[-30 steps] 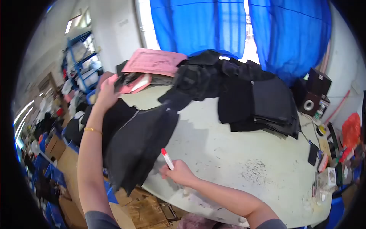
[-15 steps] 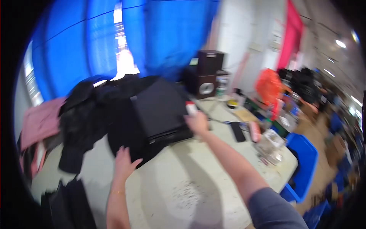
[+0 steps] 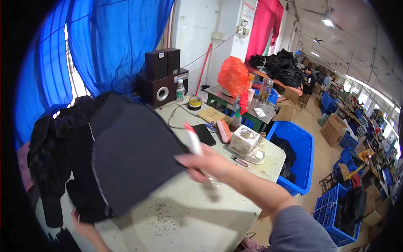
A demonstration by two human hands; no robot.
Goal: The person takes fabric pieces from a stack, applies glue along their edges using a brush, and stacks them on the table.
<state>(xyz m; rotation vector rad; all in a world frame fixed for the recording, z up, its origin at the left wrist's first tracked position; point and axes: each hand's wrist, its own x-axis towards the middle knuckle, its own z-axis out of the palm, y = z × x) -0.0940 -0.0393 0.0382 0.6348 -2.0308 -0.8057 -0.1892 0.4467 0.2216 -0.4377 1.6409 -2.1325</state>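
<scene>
Right of the dark cloth [image 3: 130, 147], black material [image 3: 286, 153] in a blue bin [image 3: 303, 166].

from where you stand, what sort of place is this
Most likely a garment or textile workshop: dark cloth is piled on the worktable, a blue bin beside it holds black material, and crates and cartons stand along the long hall.
</scene>
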